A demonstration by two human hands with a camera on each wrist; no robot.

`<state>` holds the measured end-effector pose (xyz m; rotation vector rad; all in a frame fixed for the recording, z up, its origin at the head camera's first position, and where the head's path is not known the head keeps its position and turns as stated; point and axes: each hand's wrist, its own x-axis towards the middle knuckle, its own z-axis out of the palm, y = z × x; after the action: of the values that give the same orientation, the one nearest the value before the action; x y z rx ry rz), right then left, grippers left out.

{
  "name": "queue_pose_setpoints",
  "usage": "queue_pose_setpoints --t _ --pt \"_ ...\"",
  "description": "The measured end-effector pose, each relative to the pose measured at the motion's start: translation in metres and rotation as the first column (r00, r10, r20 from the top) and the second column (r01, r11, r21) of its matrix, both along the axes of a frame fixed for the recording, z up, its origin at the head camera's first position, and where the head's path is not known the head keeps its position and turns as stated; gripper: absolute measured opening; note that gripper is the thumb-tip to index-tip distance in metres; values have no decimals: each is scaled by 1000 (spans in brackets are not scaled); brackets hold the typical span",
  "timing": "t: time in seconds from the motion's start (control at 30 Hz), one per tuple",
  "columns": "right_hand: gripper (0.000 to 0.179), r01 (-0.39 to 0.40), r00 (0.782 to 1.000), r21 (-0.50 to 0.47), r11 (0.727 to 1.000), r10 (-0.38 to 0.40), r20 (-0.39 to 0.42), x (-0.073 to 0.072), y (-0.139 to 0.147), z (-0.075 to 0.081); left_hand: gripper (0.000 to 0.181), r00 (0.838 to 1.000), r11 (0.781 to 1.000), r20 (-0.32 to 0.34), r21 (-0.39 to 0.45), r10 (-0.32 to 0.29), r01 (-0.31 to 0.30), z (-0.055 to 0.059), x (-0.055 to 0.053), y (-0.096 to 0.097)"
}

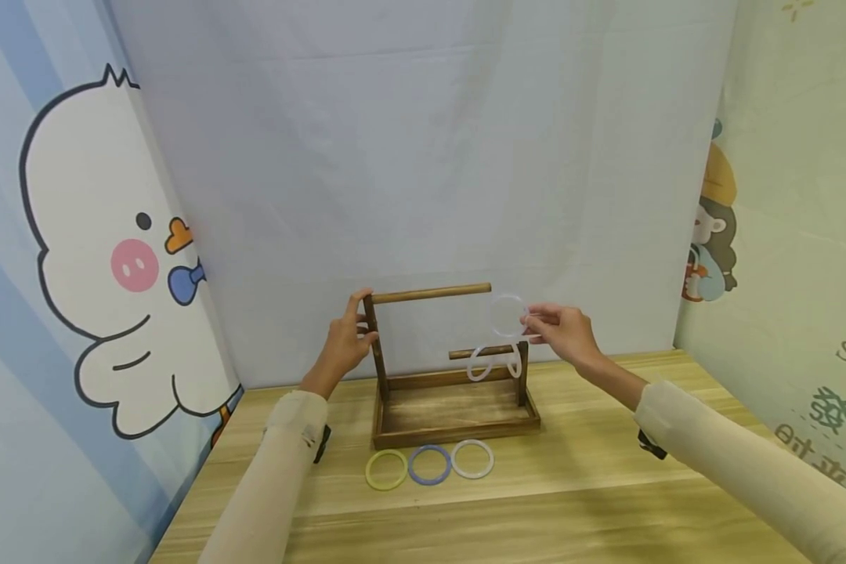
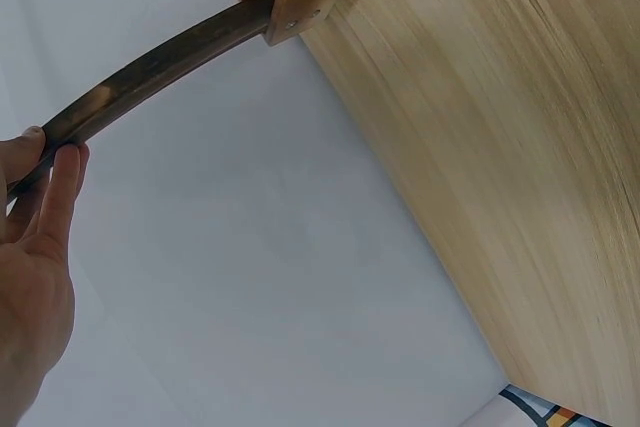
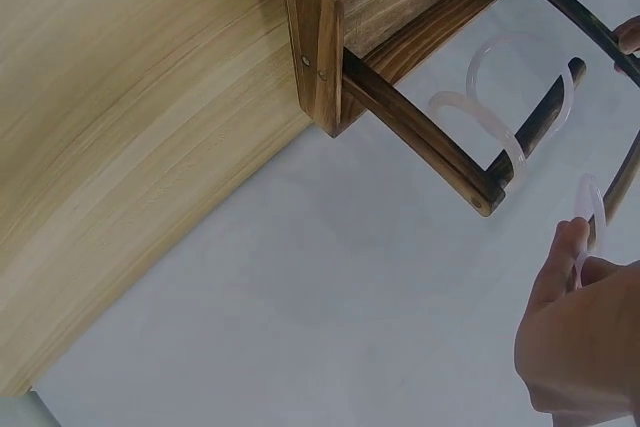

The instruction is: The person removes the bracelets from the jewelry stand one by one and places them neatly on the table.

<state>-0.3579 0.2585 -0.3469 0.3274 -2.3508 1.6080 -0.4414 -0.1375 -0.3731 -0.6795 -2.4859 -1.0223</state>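
My left hand [image 1: 345, 345] grips the top of the left post [image 1: 376, 345] of a dark wooden rack [image 1: 458, 433], thumb and fingers on either side of it. A clear whitish ring [image 1: 493, 316] is pinched upright between the thumb and fingers of my right hand [image 1: 565, 333]. It stands close to the free right end of the rack's upper bar [image 1: 430, 294]; whether they touch I cannot tell. Two similar pale rings hang from the lower bar [image 1: 458, 355], one ring [image 3: 475, 112] nearer its post, the other ring [image 3: 568, 102] further out.
On the table [image 1: 571, 486], in front of the rack, a yellow ring [image 1: 368, 471], a blue ring [image 1: 412, 465] and a white ring [image 1: 472, 475] lie flat in a row. A pale cloth [image 1: 430, 157] hangs behind the rack, with printed cloths at both sides.
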Motion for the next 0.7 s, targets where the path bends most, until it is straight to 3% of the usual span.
queue_pose_setpoints --t 0.7 --pt "38 -89 995 33 996 87 42 30 4 -23 84 1000 1000 -15 11 3 -3 -1 -2 1"
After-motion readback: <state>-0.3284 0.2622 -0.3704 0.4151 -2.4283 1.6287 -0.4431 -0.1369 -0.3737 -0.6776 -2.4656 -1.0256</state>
